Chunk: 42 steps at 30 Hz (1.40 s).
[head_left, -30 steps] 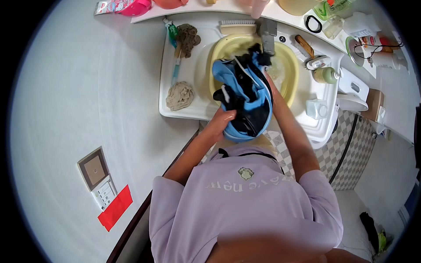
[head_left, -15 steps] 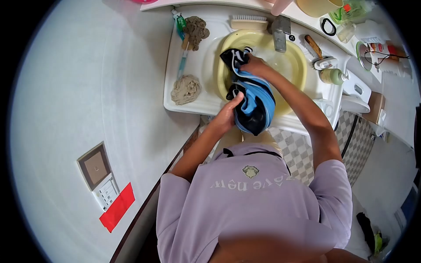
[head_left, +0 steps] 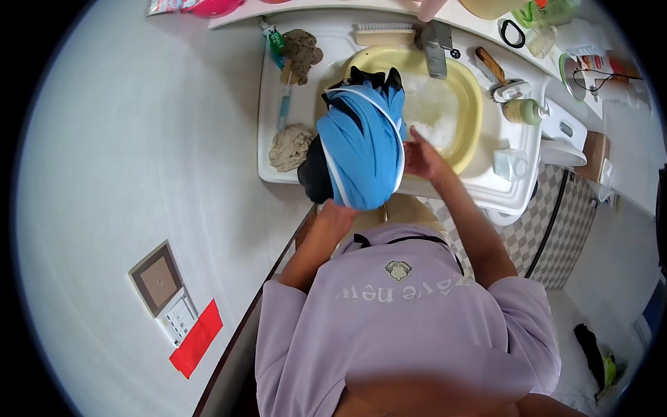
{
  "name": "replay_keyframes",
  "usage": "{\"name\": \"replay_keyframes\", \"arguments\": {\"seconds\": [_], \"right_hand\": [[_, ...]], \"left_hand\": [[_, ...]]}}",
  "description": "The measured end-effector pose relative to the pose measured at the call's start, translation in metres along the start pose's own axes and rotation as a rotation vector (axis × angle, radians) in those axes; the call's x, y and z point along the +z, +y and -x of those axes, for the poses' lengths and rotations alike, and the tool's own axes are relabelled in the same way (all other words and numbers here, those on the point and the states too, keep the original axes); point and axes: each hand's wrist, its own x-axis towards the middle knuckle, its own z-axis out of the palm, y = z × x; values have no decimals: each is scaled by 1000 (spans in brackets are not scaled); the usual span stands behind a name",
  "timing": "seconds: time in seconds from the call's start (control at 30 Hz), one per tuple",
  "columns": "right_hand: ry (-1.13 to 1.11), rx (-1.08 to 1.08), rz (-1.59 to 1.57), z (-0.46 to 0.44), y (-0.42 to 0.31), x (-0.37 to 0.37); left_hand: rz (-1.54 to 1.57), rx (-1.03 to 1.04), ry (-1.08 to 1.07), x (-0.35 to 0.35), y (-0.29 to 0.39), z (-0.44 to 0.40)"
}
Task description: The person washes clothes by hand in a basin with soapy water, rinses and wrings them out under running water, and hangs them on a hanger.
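A bunched blue and black garment (head_left: 365, 149) with white piping is held up over the left side of a yellow basin (head_left: 474, 104). My left hand (head_left: 338, 214) grips its lower edge, the fingers partly hidden beneath the cloth. At the garment's right edge is my right hand (head_left: 424, 156), its thumb and a finger apart; the other fingers are partly behind the cloth, so its grip is unclear. Cloudy, foamy water lies in the basin, below a grey faucet (head_left: 436, 52).
Left on the white sink (head_left: 278, 175) are a beige cloth bundle (head_left: 290, 147), a brown clump (head_left: 301, 54) and a green tube (head_left: 274, 43). Brushes (head_left: 385, 34) lie along the back. A pump bottle (head_left: 522, 111) and a clear container (head_left: 511, 165) stand right.
The garment has been lifted and shifted left, now showing a broad blue side. My right hand has moved from its top down to its right edge; my left hand has moved lower.
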Motion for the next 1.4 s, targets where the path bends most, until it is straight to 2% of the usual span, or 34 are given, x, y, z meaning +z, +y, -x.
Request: {"name": "replay_keyframes", "arguments": {"seconds": [0.03,0.17,0.2,0.3,0.33,0.4,0.47,0.5,0.57,0.67,0.7,0.73,0.77,0.83,0.87,0.93,0.97,1.0,1.07,1.1,1.17,1.27,1.37,1.4], "right_hand": [[-41,50,-134,5,15,25],[-443,-384,-452,-32,9,56],[-609,-377,-540,-41,-4,60],[-975,-648,-562,-39,-43,83],[-834,-601,-438,-1,-53,105],[-483,-981,470,-28,-82,102],[-406,-824,551,-54,-95,91],[-520,-517,179,-62,-91,85],[-199,-485,573,2,-93,150],[-248,-619,801,-6,-99,147],[-255,-613,779,-25,-98,142],[-101,-602,805,-61,-99,129],[58,-640,1012,-56,-97,136],[390,-714,1418,-37,-91,154],[450,-708,1458,-47,-86,148],[524,-789,1492,-45,-74,151],[564,-827,1506,-42,-67,153],[485,-736,1382,-36,-65,158],[379,-812,1173,-61,-56,150],[328,-854,1064,-70,-54,149],[149,-966,837,-58,-44,185],[-60,-908,479,-68,-25,211],[24,-789,538,-118,-2,200],[105,-714,673,-115,3,200]], "left_hand": [[-11,5,19,8,-5,9],[-40,15,105,12,-12,54],[-51,18,131,8,-12,65],[-108,18,189,-1,-5,79],[-136,12,201,-2,-2,78],[-181,2,215,-2,5,68],[-234,-6,229,0,11,58],[-260,-13,236,1,14,53],[-328,-19,249,5,20,45],[-514,-37,284,16,21,32],[-648,-14,225,20,18,26],[-829,51,136,22,16,18],[-905,109,106,33,11,17],[-979,91,274,9,17,-5],[-1060,78,313,-7,19,-13],[-1230,54,398,-23,29,-21],[-1165,97,377,-27,32,-17],[-1100,135,355,-23,32,-7],[-1057,273,345,-8,32,12],[-1141,311,367,2,41,23],[-1503,312,573,32,60,38],[-1559,480,523,11,93,47],[-2002,591,792,19,105,54],[-2103,489,927,14,109,52]]}}
